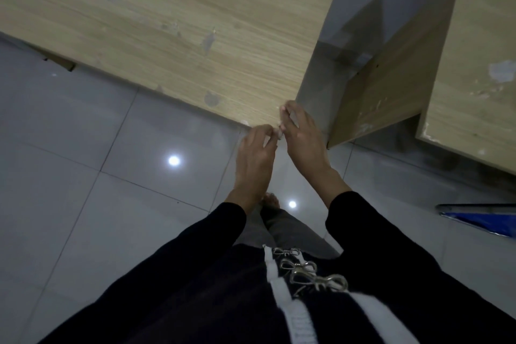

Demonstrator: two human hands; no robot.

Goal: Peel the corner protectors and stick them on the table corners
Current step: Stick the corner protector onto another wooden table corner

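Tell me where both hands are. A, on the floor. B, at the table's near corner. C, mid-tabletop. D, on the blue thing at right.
B: the left hand and right hand meet at the table's near corner, above the floor.

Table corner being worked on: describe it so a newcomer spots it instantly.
The big light-wood table fills the upper left of the head view. Follow its front edge rightward to where it ends over the grey tiled floor: that corner is where the left hand and right hand meet. The second table's near corner, further right, has no hands near it.
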